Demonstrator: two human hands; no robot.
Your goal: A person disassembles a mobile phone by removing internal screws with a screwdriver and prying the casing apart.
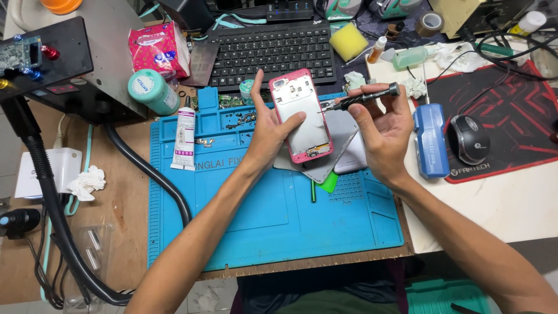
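Note:
My left hand (268, 129) grips an opened pink-framed phone (299, 113), tilted upright, its bare silvery inside facing me. My right hand (381, 131) holds a small black screwdriver (363, 96), whose tip touches the phone's right edge. Both hands hover above a blue repair mat (261, 215). Under the phone lie a grey panel (343, 131) and a white plate (353, 160). A thin green tool (313, 191) rests on the mat below them.
A white glue tube (185, 138) lies on the mat's left part. A black keyboard (273, 51) is behind, with a yellow sponge (347, 40). To the right are a blue box (430, 139), a black mouse (468, 138) and a red-black pad (505, 110). A black hose (145, 168) curves at left.

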